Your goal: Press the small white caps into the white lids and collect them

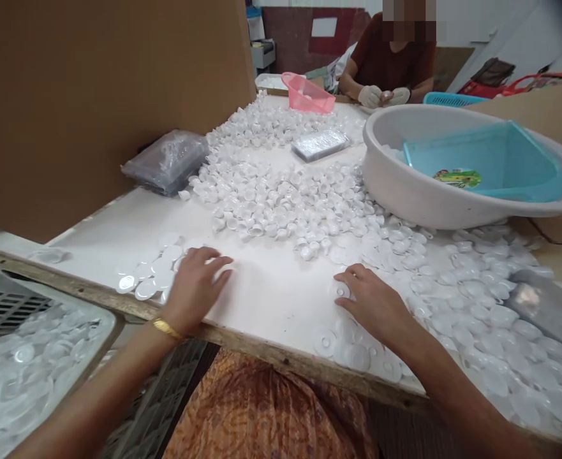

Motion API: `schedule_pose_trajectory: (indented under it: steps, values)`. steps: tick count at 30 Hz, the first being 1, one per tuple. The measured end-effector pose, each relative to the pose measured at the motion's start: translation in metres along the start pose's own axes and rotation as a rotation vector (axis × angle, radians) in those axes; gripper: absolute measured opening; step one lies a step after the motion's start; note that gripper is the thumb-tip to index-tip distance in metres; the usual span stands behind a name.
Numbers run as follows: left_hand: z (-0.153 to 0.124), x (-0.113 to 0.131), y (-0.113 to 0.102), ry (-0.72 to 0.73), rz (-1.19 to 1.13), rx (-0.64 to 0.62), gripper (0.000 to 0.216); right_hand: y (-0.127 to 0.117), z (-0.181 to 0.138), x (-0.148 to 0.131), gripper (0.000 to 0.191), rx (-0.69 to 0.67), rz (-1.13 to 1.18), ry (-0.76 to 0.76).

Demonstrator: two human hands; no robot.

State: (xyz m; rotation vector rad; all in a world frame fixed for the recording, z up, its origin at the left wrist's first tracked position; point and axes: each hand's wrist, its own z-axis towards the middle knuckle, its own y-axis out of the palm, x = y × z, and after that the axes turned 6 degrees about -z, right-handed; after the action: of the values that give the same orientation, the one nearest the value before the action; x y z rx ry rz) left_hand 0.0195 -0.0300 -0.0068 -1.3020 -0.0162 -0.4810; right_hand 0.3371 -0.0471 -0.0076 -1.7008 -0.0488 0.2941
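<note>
My left hand [195, 285] is over the front left of the white table, its fingers curved and apart, with nothing clear between them. Beside and partly behind it lies a group of flat, round white plastic discs [147, 289]. My right hand [375, 305] pinches a small white plastic lid [342, 291] with a raised ring between thumb and fingers. Below that hand, several similar round lids [354, 356] lie by the table edge. Ahead of both hands spreads a large heap of small white cup-like plastic pieces [271, 197].
A grey-white tub [419, 197] holding a blue basket [495, 159] stands at right. Plastic-wrapped packs [168, 162] lie by a tall cardboard box [108, 95]. A pink scoop [307, 95] sits farther back. Across the table, a person wears white gloves [370, 96]. A filled crate [36, 357] stands lower left.
</note>
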Motion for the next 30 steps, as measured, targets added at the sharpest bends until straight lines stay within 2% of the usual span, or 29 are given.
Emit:
schedule_pose_trajectory:
  steps: [2, 5, 9, 12, 15, 17, 20, 23, 27, 30]
  values:
    - [0.018, 0.025, 0.019, 0.066, -0.125, -0.087, 0.025, 0.004, 0.001, -0.004, 0.023, -0.007, -0.052, -0.012]
    - [0.047, 0.064, 0.051, 0.167, -0.215, -0.146, 0.031, 0.004, 0.008, -0.014, 0.017, 0.025, -0.04, -0.022]
    - [0.077, 0.093, 0.074, 0.226, -0.125, -0.204, 0.033, 0.01, 0.015, -0.015, 0.007, 0.15, 0.174, 0.008]
    - [0.083, 0.094, 0.072, 0.18, -0.132, -0.208, 0.022, 0.022, 0.016, -0.011, 0.011, 0.208, 0.47, 0.098]
    - [0.075, 0.087, 0.055, 0.037, -0.251, -0.227, 0.021, 0.031, 0.017, -0.01, 0.017, 0.179, 0.756, 0.164]
    - [0.065, 0.084, 0.041, -0.07, -0.28, -0.345, 0.022, 0.033, 0.017, -0.013, 0.02, 0.159, 0.888, 0.175]
    - [0.05, 0.08, 0.026, -0.129, -0.209, -0.507, 0.023, 0.03, 0.018, -0.021, 0.021, 0.147, 1.001, 0.163]
    - [0.04, 0.077, 0.023, -0.158, -0.169, -0.49, 0.027, 0.026, 0.019, -0.03, 0.019, 0.15, 0.981, 0.108]
    - [0.034, 0.066, 0.027, -0.196, -0.194, -0.423, 0.029, 0.023, 0.024, -0.047, 0.013, 0.241, 0.849, -0.045]
    - [0.029, 0.059, 0.027, -0.228, -0.355, -0.349, 0.038, 0.025, 0.032, -0.061, 0.011, 0.345, 0.676, -0.212]
